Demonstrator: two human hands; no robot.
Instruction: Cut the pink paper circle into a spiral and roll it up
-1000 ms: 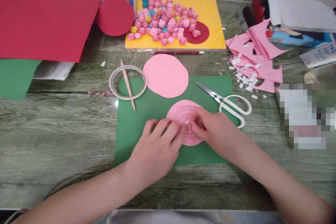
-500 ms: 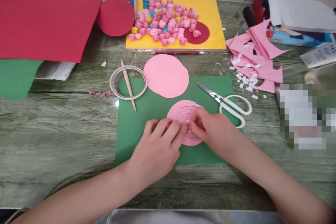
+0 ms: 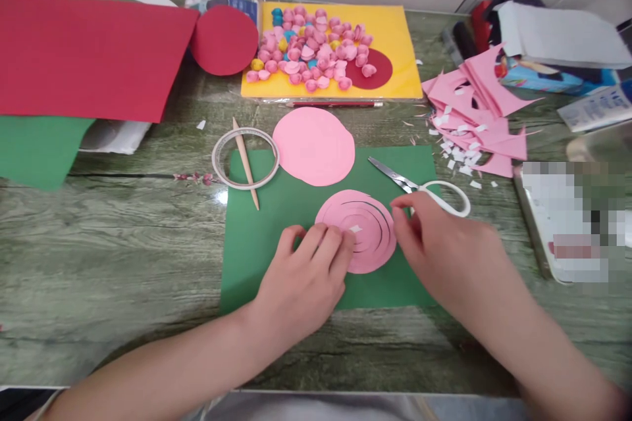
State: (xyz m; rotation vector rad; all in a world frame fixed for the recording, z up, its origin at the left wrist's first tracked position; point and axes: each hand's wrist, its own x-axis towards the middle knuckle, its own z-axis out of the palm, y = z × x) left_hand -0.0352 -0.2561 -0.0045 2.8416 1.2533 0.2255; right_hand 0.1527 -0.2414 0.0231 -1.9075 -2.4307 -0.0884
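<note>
A pink paper circle cut into a spiral (image 3: 370, 251) lies on a green sheet (image 3: 291, 207), with a small white piece (image 3: 355, 229) at its centre. My left hand (image 3: 309, 276) presses the spiral's left side with bent fingers, closed on it. Just off the right edge of the spiral, my right hand (image 3: 434, 233) is closed in a pinch; whatever it holds, if anything, is too small to make out. White-handled scissors (image 3: 451, 200) lie behind my right hand, one handle partly covered. A plain pink paper circle (image 3: 314, 146) sits above the spiral.
A tape roll (image 3: 217, 170) rings a wooden stick (image 3: 245, 168) at left. Behind, a yellow pack (image 3: 407, 46) carries many small pink pieces (image 3: 323, 56). Pink scraps (image 3: 494, 125) with white bits lie right, near a blurred phone-like object (image 3: 533, 230). Red sheets (image 3: 89, 56) overhang the left.
My right hand has moved right, from over the spiral's centre to past its edge, still pinched. The small white piece now shows. My left hand stays on the spiral; the view has shifted slightly.
</note>
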